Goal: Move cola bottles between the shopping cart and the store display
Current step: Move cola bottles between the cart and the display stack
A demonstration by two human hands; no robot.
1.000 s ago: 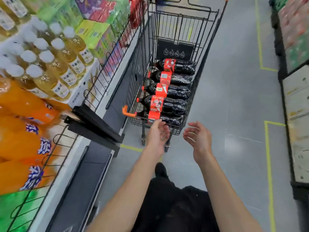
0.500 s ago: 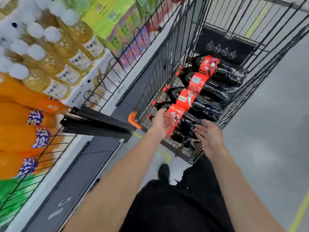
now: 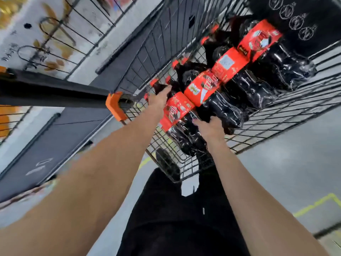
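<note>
Several dark cola bottles with red labels lie side by side in the black wire shopping cart (image 3: pixel 276 115). My left hand (image 3: pixel 159 100) is at the neck end of the nearest cola bottle (image 3: pixel 177 111), fingers wrapped around its shoulder. My right hand (image 3: pixel 208 126) grips the same bottle's dark lower body. That bottle lies tilted across the cart's near end. The second bottle (image 3: pixel 203 87) and others (image 3: pixel 258 39) lie beyond it, untouched. The view is motion-blurred.
The cart's orange handle corner (image 3: pixel 115 106) sits just left of my left wrist. A black shelf rail (image 3: pixel 55 93) and the display's wire fence (image 3: pixel 55 52) run along the left. Grey floor with a yellow line (image 3: pixel 313 204) lies to the right.
I have leaned in over the cart. Both hands went from hovering open in front of it to closing on the nearest cola bottle, left at the neck, right on the body.
</note>
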